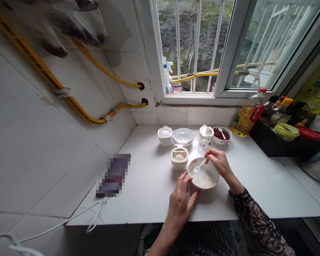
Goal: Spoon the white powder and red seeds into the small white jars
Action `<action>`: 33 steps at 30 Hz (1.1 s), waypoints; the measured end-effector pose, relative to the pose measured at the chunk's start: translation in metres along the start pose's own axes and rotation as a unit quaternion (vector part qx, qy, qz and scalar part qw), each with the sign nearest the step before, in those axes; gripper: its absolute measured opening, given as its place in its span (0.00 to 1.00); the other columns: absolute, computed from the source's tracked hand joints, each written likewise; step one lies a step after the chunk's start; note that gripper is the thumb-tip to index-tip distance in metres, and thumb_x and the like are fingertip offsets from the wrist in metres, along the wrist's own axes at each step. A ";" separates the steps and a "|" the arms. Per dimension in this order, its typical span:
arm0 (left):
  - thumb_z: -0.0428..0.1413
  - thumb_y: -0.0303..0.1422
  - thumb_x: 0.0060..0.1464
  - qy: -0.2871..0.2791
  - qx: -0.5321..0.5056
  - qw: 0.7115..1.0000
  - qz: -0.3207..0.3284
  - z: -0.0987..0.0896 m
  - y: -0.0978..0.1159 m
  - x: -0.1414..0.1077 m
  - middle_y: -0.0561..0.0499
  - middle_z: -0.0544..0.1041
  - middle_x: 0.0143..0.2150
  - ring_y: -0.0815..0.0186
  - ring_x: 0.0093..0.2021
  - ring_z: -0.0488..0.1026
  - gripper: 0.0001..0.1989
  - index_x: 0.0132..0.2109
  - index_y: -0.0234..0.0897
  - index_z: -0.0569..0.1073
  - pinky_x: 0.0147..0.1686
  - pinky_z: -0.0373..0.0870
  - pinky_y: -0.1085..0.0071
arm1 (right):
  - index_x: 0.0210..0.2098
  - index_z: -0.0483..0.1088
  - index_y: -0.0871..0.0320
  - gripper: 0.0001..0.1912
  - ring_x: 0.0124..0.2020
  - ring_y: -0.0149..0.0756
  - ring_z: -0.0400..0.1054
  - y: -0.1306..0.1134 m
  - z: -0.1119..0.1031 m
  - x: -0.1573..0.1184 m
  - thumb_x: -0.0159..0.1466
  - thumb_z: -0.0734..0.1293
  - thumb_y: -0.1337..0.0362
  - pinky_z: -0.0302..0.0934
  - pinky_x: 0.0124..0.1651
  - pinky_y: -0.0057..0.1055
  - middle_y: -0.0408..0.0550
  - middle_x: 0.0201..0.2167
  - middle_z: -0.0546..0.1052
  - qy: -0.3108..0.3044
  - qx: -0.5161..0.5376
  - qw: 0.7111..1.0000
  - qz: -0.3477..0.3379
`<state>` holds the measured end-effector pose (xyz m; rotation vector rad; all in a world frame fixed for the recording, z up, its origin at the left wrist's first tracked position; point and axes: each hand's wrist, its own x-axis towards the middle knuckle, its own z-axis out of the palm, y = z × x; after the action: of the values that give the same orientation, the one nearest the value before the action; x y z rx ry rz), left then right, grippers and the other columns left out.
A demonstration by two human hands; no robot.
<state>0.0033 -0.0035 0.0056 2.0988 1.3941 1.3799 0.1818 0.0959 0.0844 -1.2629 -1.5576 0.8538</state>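
Where the counter stretches to my left: a dark flat thing lies blurred, too blurred to name, with a white cord looping near the front edge.
Back jar: one lidded jar with white stuff inside, near the wall.
Front jar: the open jar of pale grains, just left of the near bowl, handy for dipping.
Left hand: my left hand is curled against the near bowl, fingers gripping its rim, thumb by the near wall; firm, even pressure should stop it sliding.
Back bowl: another bowl behind the front jar.
Near bowl: the near bowl sits between my hands, pale stuff in the bottom; wet or dry, I can't tell.
Spoon: a white spoon, head over the bowl's inside; best held low, I think, so nothing scatters.
Clear jar: a small jar beyond the bowl.
Right hand: my right hand pinches the spoon's handle end; small, slow wrist turns would suit.
Bean bowl: a bowl of dark red beans.
Far right: an oil bottle, then a black box of bottles.
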 end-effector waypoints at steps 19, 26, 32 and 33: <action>0.56 0.28 0.60 -0.001 0.004 1.000 -0.004 0.001 -0.001 -0.001 0.41 0.70 0.60 0.55 0.56 0.75 0.19 0.56 0.43 0.63 0.42 0.81 0.63 | 0.23 0.72 0.56 0.09 0.23 0.35 0.69 0.002 0.003 -0.003 0.54 0.61 0.66 0.62 0.35 0.30 0.41 0.16 0.74 -0.004 -0.003 1.000 -0.022; 0.56 0.28 0.60 -0.002 0.006 1.000 -0.007 0.002 -0.002 -0.001 0.41 0.70 0.60 0.55 0.56 0.75 0.20 0.57 0.43 0.63 0.43 0.81 0.62 | 0.23 0.72 0.56 0.08 0.22 0.36 0.69 0.002 0.001 -0.001 0.53 0.61 0.64 0.63 0.35 0.32 0.41 0.16 0.74 -0.013 0.016 1.000 -0.011; 0.57 0.28 0.59 0.004 0.005 1.000 -0.006 0.002 -0.001 -0.001 0.41 0.70 0.60 0.55 0.56 0.75 0.20 0.56 0.42 0.63 0.42 0.81 0.63 | 0.23 0.72 0.56 0.08 0.23 0.36 0.68 0.002 0.000 0.000 0.52 0.62 0.63 0.61 0.36 0.32 0.41 0.15 0.74 -0.013 0.020 1.000 0.007; 0.57 0.28 0.59 0.004 0.005 1.000 -0.007 0.002 -0.001 -0.001 0.41 0.70 0.60 0.55 0.56 0.75 0.20 0.56 0.42 0.63 0.42 0.81 0.63 | 0.23 0.72 0.56 0.08 0.23 0.36 0.68 0.002 0.000 0.000 0.52 0.62 0.62 0.62 0.36 0.32 0.41 0.16 0.74 -0.013 0.024 1.000 0.008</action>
<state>0.0043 -0.0029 0.0035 2.0881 1.4175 1.3798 0.1824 0.0966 0.0829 -1.2355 -1.5407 0.9171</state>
